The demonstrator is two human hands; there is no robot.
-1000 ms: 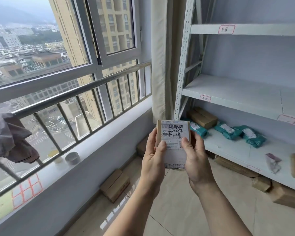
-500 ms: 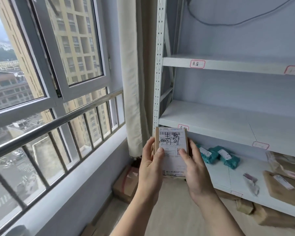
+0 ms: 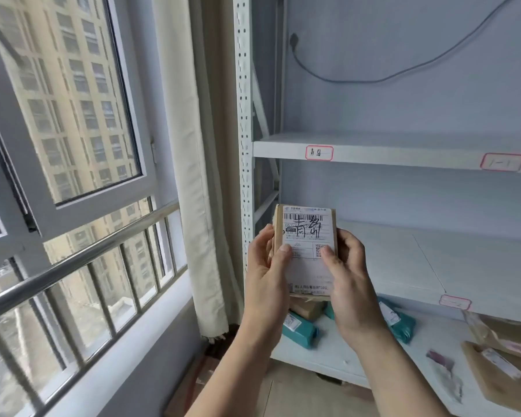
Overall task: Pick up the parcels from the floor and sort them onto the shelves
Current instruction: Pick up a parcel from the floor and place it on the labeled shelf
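Note:
A small cardboard parcel (image 3: 306, 236) with a white shipping label and black handwriting stands upright in front of me. My left hand (image 3: 266, 266) grips its left edge and my right hand (image 3: 348, 272) its right edge, thumbs on the label. Behind it rises the white metal shelf unit (image 3: 243, 115). The upper shelf (image 3: 403, 152) carries a red-framed label (image 3: 319, 153) on its front edge. The middle shelf (image 3: 433, 266) lies bare just behind the parcel.
On the lower shelf (image 3: 328, 356) lie teal bags (image 3: 298, 329), a brown box (image 3: 307, 308) and flat brown parcels (image 3: 500, 371). A window (image 3: 73, 115) with a steel rail (image 3: 82, 260) runs along the left, beside a cream curtain (image 3: 193, 176). A grey cable (image 3: 373, 76) hangs on the wall.
My view has swung right and upward, so the upper shelf and its label now sit nearer the centre. Both hands keep the parcel held upright in the same grip.

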